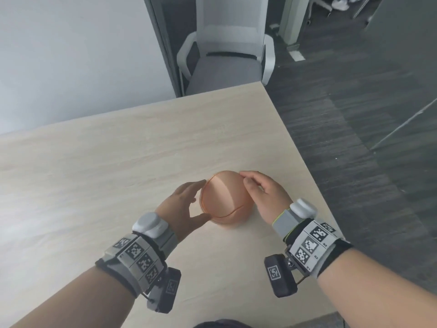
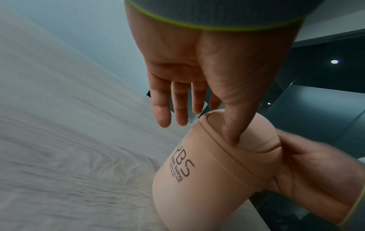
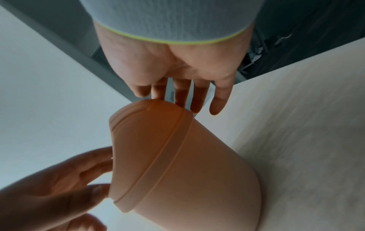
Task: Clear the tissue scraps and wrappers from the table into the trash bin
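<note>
A small peach trash bin (image 1: 224,200) with a swing lid stands on the light wood table (image 1: 118,162), near its right edge. My left hand (image 1: 186,202) rests against the bin's left side with its fingers straight. In the left wrist view its thumb (image 2: 231,132) presses on the lid of the bin (image 2: 197,187). My right hand (image 1: 262,192) touches the bin's right rim. In the right wrist view its fingers (image 3: 195,100) are straight, just behind the rim of the bin (image 3: 187,171). No tissue scraps or wrappers show in any view.
A grey and white office chair (image 1: 227,55) stands past the table's far corner. Dark carpet (image 1: 354,114) lies to the right of the table edge (image 1: 295,150). A pale wall (image 1: 71,55) runs behind the table on the left.
</note>
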